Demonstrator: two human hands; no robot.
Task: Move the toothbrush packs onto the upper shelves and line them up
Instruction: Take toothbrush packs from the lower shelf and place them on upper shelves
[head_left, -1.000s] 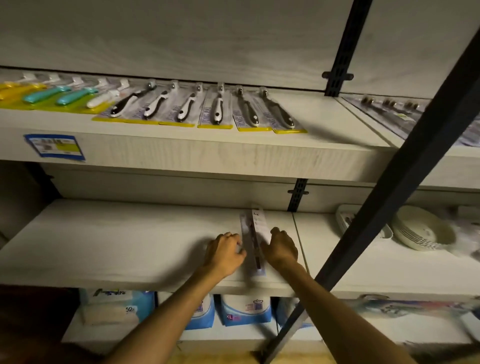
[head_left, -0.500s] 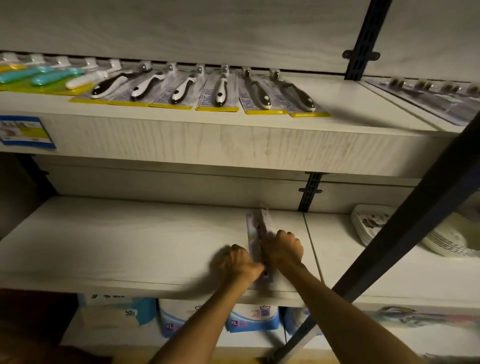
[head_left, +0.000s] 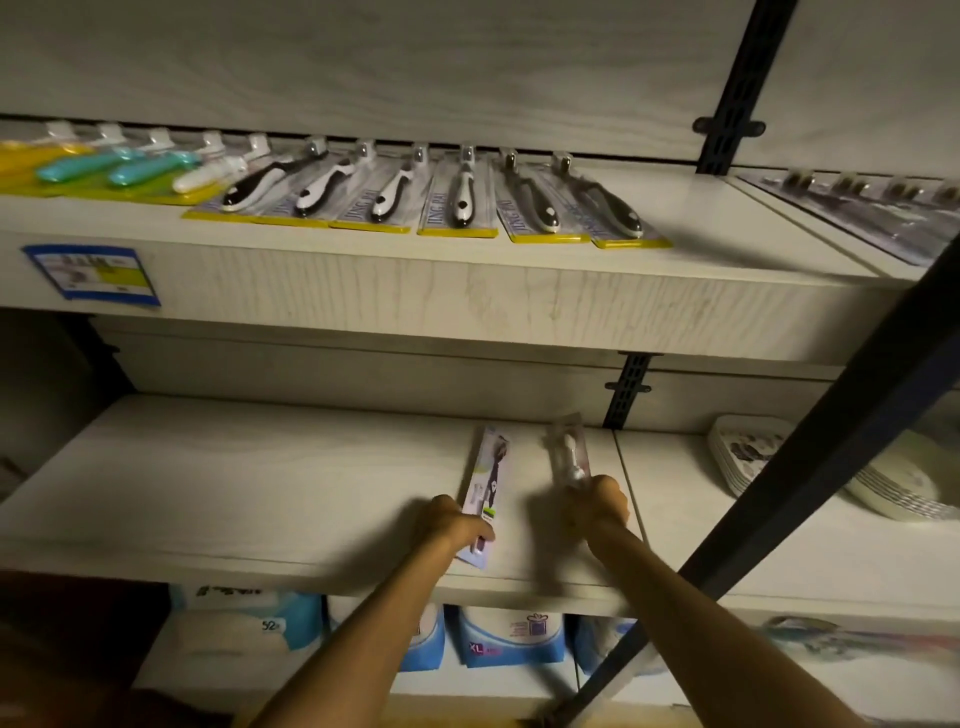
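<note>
On the middle shelf we see two toothbrush packs pulled apart, where a second ago they lay stacked between both hands. The left hand grips the dark-brush pack near its bottom end; the right hand grips the white-brush pack the same way. We judge them light, stiff, slick blister cards: pinch the edges. The upper shelf row has space at its right.

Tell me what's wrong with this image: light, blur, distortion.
Head view: dim overall, corners darkest; wide-angle lens bows the upper shelf; motion blur smears the right hand and its clear toothbrush pack; the left hand with its purple pack is sharper; both hands throw soft shadows on the lower shelf.
</note>
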